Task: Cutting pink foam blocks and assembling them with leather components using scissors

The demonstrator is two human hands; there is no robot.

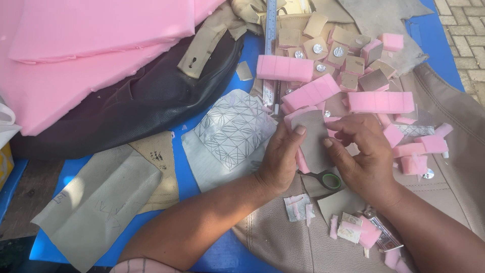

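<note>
We held a grey-tan leather piece (314, 137) between both hands, its long axis running away from us, upright in the picture. Our left hand (279, 157) gripped its left edge, thumb on top and fingers curled beneath, with a strip of pink foam (302, 161) showing just under the fingers. Our right hand (362, 151) pinched the right edge, fingertips bent in toward the leather. Both hands sat equally close, one to each side, neither loose. Scissors with a green handle (329, 180) lay just below our fingers, between the wrists. Beyond the fingertips lay pink foam blocks (285, 68) and a ruler (270, 48); a patterned sheet (230, 132) lay left of the left hand.
</note>
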